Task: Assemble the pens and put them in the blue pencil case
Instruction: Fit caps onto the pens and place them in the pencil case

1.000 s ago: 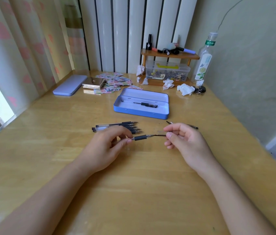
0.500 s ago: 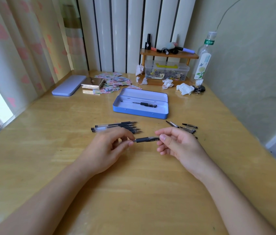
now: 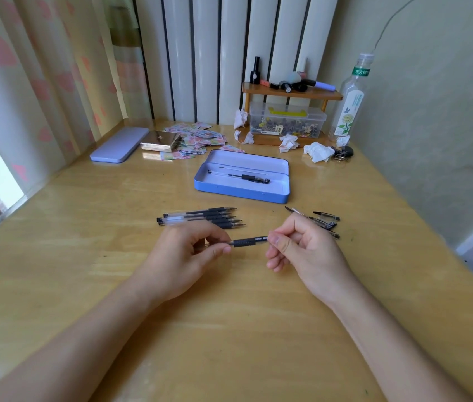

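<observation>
A pen (image 3: 248,241) with a black grip is held level between both hands above the wooden table (image 3: 229,329). My left hand (image 3: 184,256) pinches its barrel end, and my right hand (image 3: 302,250) pinches the cap end. Behind my left hand lie several uncapped pens (image 3: 200,218) in a row. Several loose caps (image 3: 323,220) lie behind my right hand. The open blue pencil case (image 3: 241,192) sits further back with one capped pen (image 3: 241,177) inside.
A closed lilac case (image 3: 119,144), a metal box (image 3: 159,140) and scattered stickers lie at back left. A small wooden shelf (image 3: 290,94), a clear storage box (image 3: 287,120), crumpled tissues (image 3: 318,152) and a bottle (image 3: 351,103) stand at the back right. A wall runs along the right.
My right hand has moved left toward my left hand, sliding the cap onto the pen's tip; the thin exposed tip is now covered.
</observation>
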